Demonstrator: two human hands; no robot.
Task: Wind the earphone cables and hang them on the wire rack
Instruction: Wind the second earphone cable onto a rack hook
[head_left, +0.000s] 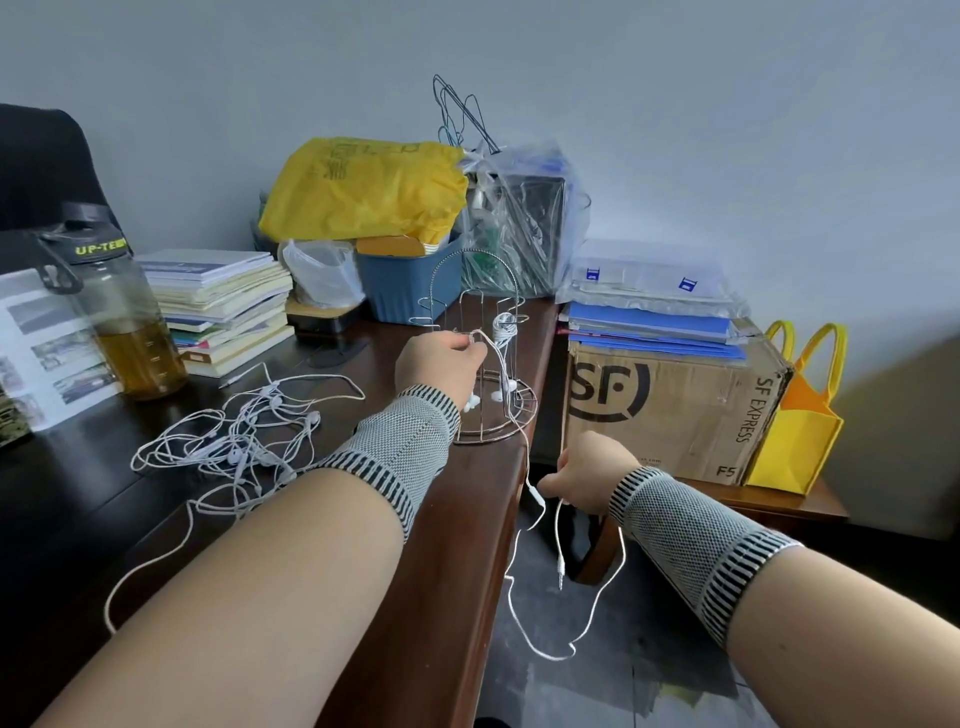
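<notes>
While only the head view is on hand, the entry runs as follows.

Head view. Item: one white earphone cable (524, 467), in hand, unwound over most of its length. Upper end: pinched in the curled fingers of the left hand (441, 364), just beside the thin chromed wire rack (480, 353) that stands at the edge of the dark brown wooden surface (467, 545). Two earbuds dangle under that hand, within the rack's frame. Lower run: the cable drops steeply down and to the right, past the surface's edge, to the right hand (592, 480), whose fingers grip it near the inline remote. Beyond that hand a slack loop and the jack plug hang toward the floor.

Long axis: roughly upright, left hand high at the rack, right hand low and nearer the person.

Judgement: winding calls for the right hand to carry slack up toward the left.

Also present: one wound white earphone bundle (503, 325), hung on a rack prong; a tangled heap of white earphones (244, 441), lying on the surface well left of the rack.
</notes>
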